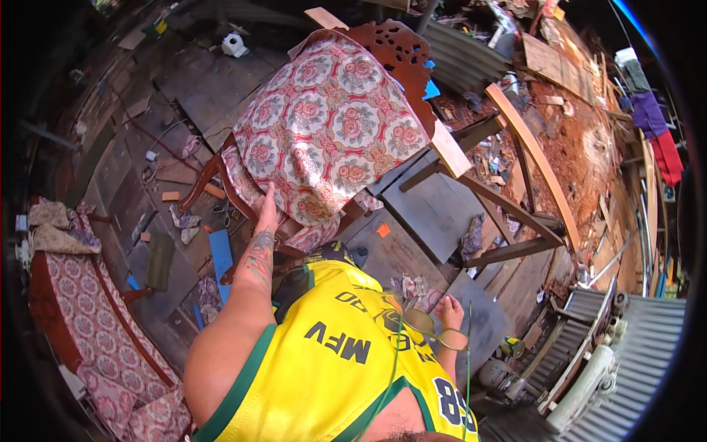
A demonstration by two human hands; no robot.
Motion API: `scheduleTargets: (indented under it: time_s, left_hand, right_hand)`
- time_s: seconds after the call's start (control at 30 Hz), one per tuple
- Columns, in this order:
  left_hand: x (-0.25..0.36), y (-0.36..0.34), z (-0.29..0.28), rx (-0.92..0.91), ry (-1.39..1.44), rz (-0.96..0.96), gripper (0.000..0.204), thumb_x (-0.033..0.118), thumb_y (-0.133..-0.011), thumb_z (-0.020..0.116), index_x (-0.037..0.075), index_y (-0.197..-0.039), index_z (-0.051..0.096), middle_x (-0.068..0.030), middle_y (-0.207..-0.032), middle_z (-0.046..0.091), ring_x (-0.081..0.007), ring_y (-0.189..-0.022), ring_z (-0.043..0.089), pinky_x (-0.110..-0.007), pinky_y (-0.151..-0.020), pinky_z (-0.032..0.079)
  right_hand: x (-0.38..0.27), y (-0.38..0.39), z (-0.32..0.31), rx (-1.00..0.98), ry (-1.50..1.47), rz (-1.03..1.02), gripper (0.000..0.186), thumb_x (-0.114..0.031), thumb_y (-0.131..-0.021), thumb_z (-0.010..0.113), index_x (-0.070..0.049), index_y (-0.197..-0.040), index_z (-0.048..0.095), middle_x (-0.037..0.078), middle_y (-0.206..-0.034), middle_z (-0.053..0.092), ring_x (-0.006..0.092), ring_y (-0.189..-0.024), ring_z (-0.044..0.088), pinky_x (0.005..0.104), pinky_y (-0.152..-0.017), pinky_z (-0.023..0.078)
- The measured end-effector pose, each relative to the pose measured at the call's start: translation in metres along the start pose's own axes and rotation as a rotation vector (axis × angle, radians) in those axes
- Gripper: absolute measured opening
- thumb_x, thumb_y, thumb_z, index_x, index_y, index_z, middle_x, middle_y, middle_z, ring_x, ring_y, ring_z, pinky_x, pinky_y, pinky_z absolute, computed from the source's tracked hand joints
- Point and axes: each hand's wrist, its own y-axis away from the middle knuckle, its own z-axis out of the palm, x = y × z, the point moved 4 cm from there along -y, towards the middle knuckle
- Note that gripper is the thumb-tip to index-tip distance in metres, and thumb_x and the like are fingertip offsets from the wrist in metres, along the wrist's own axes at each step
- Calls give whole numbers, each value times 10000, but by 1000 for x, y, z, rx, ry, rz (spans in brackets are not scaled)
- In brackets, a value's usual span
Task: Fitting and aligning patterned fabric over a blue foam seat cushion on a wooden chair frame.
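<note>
Floral upholstery fabric [324,118], red and cream, drapes over the seat of a wooden chair with a carved brown backrest [390,46]. The chair's curved leg [199,188] shows at the left, and loose cloth hangs at the near edge. My left hand [266,210] is against the fabric's near left side, fingers stretched and held together. Off to the right of my body, low and apart from the chair, is my right hand [449,315], fingers curled in with nothing visible in them.
A bare wooden frame with a curved rail [537,162] stands at the right. Another floral-covered seat [103,324] lies at the lower left. A blue strip [220,259], scraps and offcuts litter the plank floor. Corrugated metal sheet [641,368] and a machine part [582,390] are lower right.
</note>
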Motion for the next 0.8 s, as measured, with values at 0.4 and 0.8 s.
scheduleTargets:
  time_s: [0.4,0.8]
  left_hand:
    - [-19,16,-4,253,-9,259,405,340,-866,733,-14,-1054,682,-159,-996,711,-278,-907,660,-387,-827,497]
    - [-21,25,7,595,-302,148,462,389,-834,737,-45,-986,699,-225,-988,703,-377,-971,665,-448,-853,489]
  right_hand:
    - [-153,-151,93,-490,503,-172,429,-276,-967,655,32,-1262,606,68,-945,693,127,-737,648,260,-648,535]
    - [-353,-193,264,-599,709,-991,312,-197,-961,645,29,-1176,668,180,-966,726,205,-843,696,319,-771,542]
